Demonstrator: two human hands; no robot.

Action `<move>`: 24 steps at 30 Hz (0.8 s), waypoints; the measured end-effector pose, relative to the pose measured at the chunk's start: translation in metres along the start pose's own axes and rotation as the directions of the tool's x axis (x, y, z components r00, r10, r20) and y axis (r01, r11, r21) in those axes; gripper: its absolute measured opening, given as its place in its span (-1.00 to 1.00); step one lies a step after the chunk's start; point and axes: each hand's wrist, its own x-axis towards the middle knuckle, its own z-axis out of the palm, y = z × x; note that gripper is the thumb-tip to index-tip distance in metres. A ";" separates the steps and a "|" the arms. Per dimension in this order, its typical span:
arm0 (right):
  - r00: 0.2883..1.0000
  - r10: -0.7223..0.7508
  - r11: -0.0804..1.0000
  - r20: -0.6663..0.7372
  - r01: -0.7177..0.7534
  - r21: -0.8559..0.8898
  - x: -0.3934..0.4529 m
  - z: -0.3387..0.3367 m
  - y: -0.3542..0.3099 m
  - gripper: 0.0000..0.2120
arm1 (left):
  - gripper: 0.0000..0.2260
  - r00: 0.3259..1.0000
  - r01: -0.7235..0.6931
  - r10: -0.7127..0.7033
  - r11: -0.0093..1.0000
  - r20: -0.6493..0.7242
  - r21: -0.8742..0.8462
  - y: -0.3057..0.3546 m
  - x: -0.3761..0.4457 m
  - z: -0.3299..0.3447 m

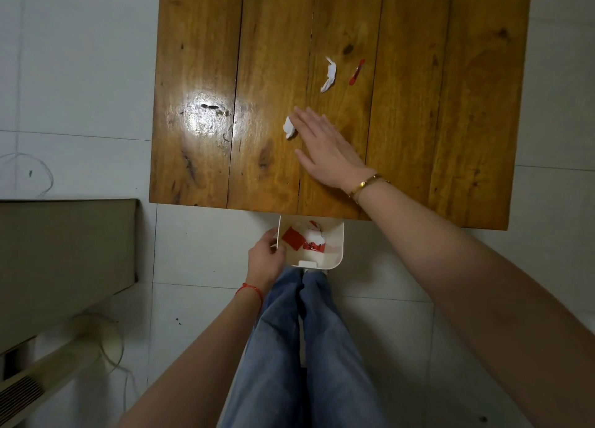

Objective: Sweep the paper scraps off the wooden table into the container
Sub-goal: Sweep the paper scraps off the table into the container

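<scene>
On the wooden table [199, 57] lie three scraps: a white scrap [289, 127] by my fingertips, a longer white scrap [330, 74] farther back, and a thin red scrap [356, 72] to its right. My right hand [325, 149] lies flat on the wood, fingers apart, its fingertips touching the near white scrap. A white container [336, 250] hangs just below the table's near edge with red and white scraps inside. My left hand [268, 257] grips its left wall.
A brown cardboard box [64, 254] stands on the tiled floor at the left, with a vented appliance [29, 382] below it. My legs in blue jeans [306, 347] are under the container. White floor tiles surround the table.
</scene>
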 end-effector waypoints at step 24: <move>0.947 0.303 0.952 -0.109 -0.297 0.075 0.008 -0.029 0.064 -0.43 | -0.64 0.999 0.037 -0.037 0.999 0.001 -0.008 0.007 0.003 0.007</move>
